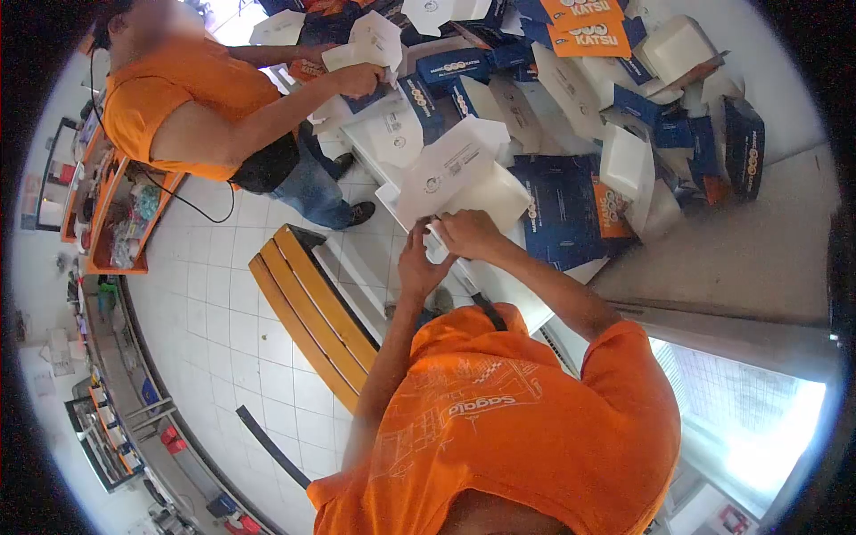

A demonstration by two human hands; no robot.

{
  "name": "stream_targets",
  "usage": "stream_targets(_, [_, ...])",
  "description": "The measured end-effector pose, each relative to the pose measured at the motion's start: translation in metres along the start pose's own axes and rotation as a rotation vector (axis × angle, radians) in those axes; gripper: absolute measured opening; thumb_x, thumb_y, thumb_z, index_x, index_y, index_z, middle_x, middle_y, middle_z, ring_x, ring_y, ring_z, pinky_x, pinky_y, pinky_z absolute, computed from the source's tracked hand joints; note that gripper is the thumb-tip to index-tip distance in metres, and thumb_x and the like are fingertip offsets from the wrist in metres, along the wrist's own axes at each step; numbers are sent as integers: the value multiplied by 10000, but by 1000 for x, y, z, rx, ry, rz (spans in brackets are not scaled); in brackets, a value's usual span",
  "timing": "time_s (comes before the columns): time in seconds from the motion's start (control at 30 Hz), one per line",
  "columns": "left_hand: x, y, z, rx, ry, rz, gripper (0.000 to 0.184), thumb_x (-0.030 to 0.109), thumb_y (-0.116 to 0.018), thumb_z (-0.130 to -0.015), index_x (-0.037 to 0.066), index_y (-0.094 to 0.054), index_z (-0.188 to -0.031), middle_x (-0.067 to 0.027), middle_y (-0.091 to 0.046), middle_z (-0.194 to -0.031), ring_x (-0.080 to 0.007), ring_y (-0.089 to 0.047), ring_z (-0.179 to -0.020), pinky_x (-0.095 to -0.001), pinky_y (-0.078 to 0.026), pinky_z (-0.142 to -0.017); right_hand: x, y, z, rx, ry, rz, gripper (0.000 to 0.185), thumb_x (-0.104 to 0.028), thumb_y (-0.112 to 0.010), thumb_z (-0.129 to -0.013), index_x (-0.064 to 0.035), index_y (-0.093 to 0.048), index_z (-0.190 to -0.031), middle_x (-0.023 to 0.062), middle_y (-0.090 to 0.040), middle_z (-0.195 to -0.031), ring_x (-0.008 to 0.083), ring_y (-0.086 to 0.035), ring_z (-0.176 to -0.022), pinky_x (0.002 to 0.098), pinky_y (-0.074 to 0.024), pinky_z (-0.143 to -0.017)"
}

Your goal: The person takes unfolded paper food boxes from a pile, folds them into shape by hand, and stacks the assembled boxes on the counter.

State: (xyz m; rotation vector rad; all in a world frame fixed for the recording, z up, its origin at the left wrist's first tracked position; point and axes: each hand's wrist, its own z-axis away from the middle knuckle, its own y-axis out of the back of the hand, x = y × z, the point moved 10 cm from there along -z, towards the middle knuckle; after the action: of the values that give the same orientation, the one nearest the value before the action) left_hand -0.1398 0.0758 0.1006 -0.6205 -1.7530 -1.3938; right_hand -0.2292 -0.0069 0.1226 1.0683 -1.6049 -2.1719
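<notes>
Our right hand (470,234) pinches the near corner of an open white box (492,198) at mid-frame; our left hand (421,269) meets it there, its hold too hidden to tell. Toward the upper left, a co-worker's near hand (359,80) shows; the other is hard to make out. The top edge crops the carton pile (455,68).

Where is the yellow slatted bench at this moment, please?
In the head view, the yellow slatted bench stands on the tiled floor left of centre, to the left of the left hand and below the co-worker's shoes.
</notes>
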Motion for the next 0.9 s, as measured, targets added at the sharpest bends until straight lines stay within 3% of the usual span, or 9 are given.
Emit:
stream_targets(0.1, [4,-4,3,97,15,150,686,417,-703,-891,14,-439,-1380,-201,-614,-1197,-387,-613,-1088,-490,-480,-941,43,55,-4,269,-155,-96,339,-371,-590,-926,-46,-680,-904,203,-701,-847,409,-693,-788,559,-526,-732])
stream_targets(0.13, [-4,-8,0,114,66,179,624,394,-655,-923,4,-444,-1363,-216,-604,-1203,-398,-605,-1093,-491,-471,-947,52,97,6,655,-55,-65,395,-411,-579,-936,-29,-676,-909,236,-692,-871,408,-687,-807,570,-512,-747])
stream_targets(0.17, [-13,-14,-4,124,114,206,566,372,-608,-956,-6,-448,-1345,-230,-594,-1208,-409,-597,-1097,-491,-462,-953,76,108,7,767,-130,87,467,-448,-518,-972,-11,-675,-927,273,-690,-925,438,-682,-864,581,-507,-806])
stream_targets(0.27, [-27,-33,-27,143,232,290,417,304,-466,-1052,-37,-461,-1291,-275,-564,-1224,-442,-573,-1111,-493,-436,-971,185,31,-27,404,-392,-171,512,-455,-451,-1009,1,-679,-957,286,-691,-979,474,-671,-916,586,-506,-846])
stream_targets(0.3, [-15,-20,-33,275,208,307,398,325,-434,-1056,-41,-490,-1201,-297,-576,-1183,-471,-557,-1098,-528,-421,-954,179,36,-20,344,-453,-135,558,-461,-384,-1036,7,-683,-983,293,-687,-1012,491,-659,-956,583,-506,-876])
stream_targets(0.4, [-52,-24,-62,286,325,146,386,323,-445,-1042,-42,-504,-1152,-308,-591,-1157,-498,-541,-1093,-559,-408,-946,170,44,-8,497,-375,-182,559,-458,-379,-1048,4,-686,-977,278,-679,-1000,490,-645,-940,555,-513,-814])
stream_targets(0.5, [-57,-21,-85,267,297,105,374,300,-453,-1027,-47,-506,-1157,-314,-594,-1152,-509,-548,-1080,-570,-427,-920,181,28,-10,503,-387,-219,459,-393,-435,-1043,-2,-665,-967,258,-680,-966,480,-648,-891,550,-509,-766])
stream_targets(0.7, [-45,-12,-94,365,256,-49,328,247,-465,-1006,-40,-531,-1149,-298,-611,-1109,-489,-596,-1015,-567,-482,-868,163,39,13,798,-166,-296,277,-271,-572,-993,-16,-624,-897,234,-650,-835,457,-634,-788,528,-496,-693])
stream_targets(0.9, [-32,-8,-91,304,276,-165,269,222,-481,-999,-21,-526,-1103,-262,-621,-1060,-473,-622,-961,-568,-508,-793,169,33,8,623,-383,-344,278,-291,-561,-988,-26,-629,-940,232,-670,-898,460,-648,-835,540,-507,-740])
